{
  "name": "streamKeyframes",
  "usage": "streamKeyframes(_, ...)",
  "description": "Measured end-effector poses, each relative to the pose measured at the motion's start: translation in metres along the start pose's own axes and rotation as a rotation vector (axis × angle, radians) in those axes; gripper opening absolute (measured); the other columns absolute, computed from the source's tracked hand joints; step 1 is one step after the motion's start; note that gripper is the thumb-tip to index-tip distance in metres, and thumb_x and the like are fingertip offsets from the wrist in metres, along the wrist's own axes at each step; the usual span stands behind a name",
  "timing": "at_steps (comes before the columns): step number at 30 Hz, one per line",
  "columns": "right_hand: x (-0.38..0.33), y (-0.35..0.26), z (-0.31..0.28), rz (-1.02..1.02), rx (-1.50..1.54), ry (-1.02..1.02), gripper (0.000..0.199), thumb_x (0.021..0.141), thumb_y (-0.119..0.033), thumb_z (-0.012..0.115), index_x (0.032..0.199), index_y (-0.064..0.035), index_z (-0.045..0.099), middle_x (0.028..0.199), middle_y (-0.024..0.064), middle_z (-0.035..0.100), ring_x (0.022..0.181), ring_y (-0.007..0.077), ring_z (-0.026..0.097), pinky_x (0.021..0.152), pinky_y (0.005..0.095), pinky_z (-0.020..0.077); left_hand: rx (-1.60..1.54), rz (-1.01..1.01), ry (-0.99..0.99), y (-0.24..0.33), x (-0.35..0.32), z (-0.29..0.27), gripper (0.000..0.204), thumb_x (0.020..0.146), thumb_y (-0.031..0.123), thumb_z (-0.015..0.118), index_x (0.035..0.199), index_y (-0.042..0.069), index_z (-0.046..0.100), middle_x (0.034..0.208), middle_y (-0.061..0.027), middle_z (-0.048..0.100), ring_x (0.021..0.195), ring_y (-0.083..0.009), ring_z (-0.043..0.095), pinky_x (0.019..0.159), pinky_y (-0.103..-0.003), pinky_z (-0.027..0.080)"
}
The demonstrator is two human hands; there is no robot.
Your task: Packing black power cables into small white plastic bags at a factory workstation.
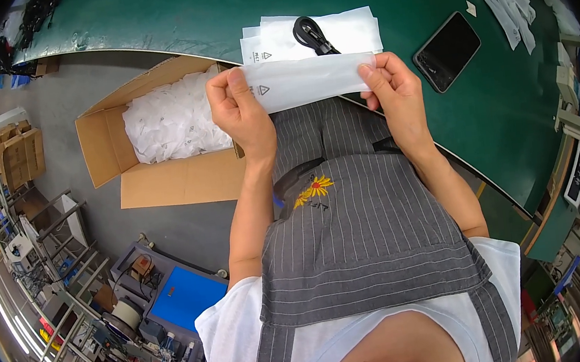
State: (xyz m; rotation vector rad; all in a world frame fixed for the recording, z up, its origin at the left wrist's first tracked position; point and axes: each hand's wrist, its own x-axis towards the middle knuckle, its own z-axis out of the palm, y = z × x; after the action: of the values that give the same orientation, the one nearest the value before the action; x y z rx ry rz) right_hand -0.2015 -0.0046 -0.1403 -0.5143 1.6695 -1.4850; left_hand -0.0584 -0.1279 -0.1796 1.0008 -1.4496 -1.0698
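A long white translucent plastic bag is stretched sideways between my two hands in front of the table edge. My left hand pinches its left end, with the thumb on top. At the other end, my right hand grips the bag between thumb and fingers. Just beyond it, a coiled black cable lies on a small stack of flat white bags on the table. The held bag covers the near part of that stack.
The green table carries a black smartphone to the right and more white bags at the far right. An open cardboard box full of white bags stands left of me. A cart with a blue panel is behind it.
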Motion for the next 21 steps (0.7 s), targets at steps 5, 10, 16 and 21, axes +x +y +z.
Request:
streamKeyframes(5,0.009,0.017,-0.004,-0.22,-0.239,0.151,0.015,0.091,-0.016,0.058,0.086,-0.0017,0.057,0.059,-0.0003,0.055,0.051,0.0045,0.045,0.047,0.0221,0.0348,0.083,-0.118,-0.088,0.004,0.017,0.004,0.014,0.094,0.013,0.054,0.093,-0.001,0.054,0.084,-0.0014,0.053,0.075,-0.0074,0.046,0.065,-0.022,0.039)
streamKeyframes(10,0.026,0.018,-0.002,-0.256,-0.412,0.221,0.017,0.09,-0.016,0.059,0.085,-0.0006,0.057,0.055,0.0026,0.053,0.048,0.0106,0.048,0.046,0.0272,0.0366,0.415,0.574,-0.177,0.013,0.02,0.012,0.021,0.078,-0.005,0.058,0.096,0.005,0.061,0.083,-0.0079,0.057,0.075,-0.023,0.055,0.065,-0.035,0.045)
streamKeyframes(16,0.046,0.016,-0.01,-0.458,-0.514,0.392,0.016,0.089,-0.019,0.059,0.094,-0.0033,0.059,0.073,0.008,0.06,0.061,0.0162,0.056,0.056,0.0294,0.0444,0.656,0.497,-0.453,-0.021,0.008,0.026,0.018,0.08,0.005,0.064,0.097,0.009,0.064,0.091,-0.0064,0.057,0.084,-0.0248,0.055,0.071,-0.036,0.044)
streamKeyframes(21,0.08,-0.018,0.014,-0.557,-0.96,0.026,0.033,0.084,-0.032,0.062,0.095,-0.0013,0.059,0.085,0.0138,0.062,0.081,0.03,0.06,0.076,0.0384,0.0471,0.707,0.507,-0.449,-0.021,0.009,0.023,0.023,0.074,0.005,0.067,0.097,0.01,0.064,0.094,-0.005,0.056,0.086,-0.0237,0.054,0.072,-0.035,0.043)
